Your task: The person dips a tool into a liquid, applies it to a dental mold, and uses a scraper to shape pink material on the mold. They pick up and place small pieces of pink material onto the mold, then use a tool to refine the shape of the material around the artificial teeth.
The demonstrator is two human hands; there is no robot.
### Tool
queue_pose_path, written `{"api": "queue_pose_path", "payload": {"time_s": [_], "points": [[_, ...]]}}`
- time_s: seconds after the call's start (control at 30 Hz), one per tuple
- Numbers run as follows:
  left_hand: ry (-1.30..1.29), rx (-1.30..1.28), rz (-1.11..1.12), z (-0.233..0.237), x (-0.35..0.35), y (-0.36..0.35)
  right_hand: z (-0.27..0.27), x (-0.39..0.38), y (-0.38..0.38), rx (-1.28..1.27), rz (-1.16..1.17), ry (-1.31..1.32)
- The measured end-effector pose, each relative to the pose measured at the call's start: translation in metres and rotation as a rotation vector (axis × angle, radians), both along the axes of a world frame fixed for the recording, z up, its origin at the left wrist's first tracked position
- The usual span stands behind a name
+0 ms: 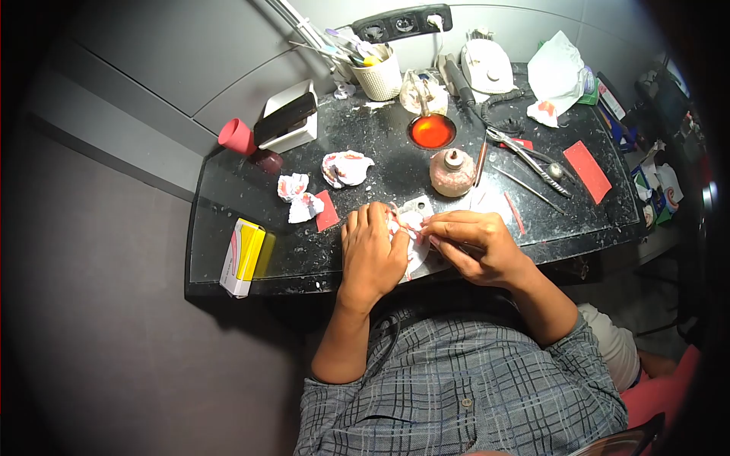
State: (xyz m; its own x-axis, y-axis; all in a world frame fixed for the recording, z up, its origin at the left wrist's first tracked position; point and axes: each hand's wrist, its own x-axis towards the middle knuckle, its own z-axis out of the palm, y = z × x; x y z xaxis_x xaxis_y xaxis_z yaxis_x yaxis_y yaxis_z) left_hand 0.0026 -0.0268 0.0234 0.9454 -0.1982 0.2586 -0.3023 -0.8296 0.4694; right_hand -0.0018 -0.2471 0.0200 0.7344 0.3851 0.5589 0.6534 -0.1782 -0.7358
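At the front edge of the bench, my left hand (372, 251) is closed on a small white dental cast (414, 222) with pinkish-red wax on it. The hand's fingers cover much of the cast. My right hand (483, 247) meets it from the other side, thumb and fingers pinched together at the cast; what they grip is hidden. A pale plate with a hole (420, 205) lies beneath the hands. Just beyond stands a round pinkish burner bottle (452, 176). A thin red wax strip (515, 213) lies right of my right hand.
Two more white-and-red casts (346, 169) (301, 199) and a red wax sheet (327, 211) lie left. A yellow-white box (243, 257) stands at the front left edge. Behind are a pan of red liquid (432, 131) and pliers (532, 163); another wax sheet (587, 172) lies right.
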Motion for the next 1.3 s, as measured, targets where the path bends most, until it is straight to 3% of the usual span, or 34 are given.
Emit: {"api": "queue_pose_path", "payload": {"time_s": [1.3], "points": [[0.069,0.02,-0.015,0.006,0.001,0.0,0.003,-0.003,-0.014,-0.007,0.028,-0.032]]}}
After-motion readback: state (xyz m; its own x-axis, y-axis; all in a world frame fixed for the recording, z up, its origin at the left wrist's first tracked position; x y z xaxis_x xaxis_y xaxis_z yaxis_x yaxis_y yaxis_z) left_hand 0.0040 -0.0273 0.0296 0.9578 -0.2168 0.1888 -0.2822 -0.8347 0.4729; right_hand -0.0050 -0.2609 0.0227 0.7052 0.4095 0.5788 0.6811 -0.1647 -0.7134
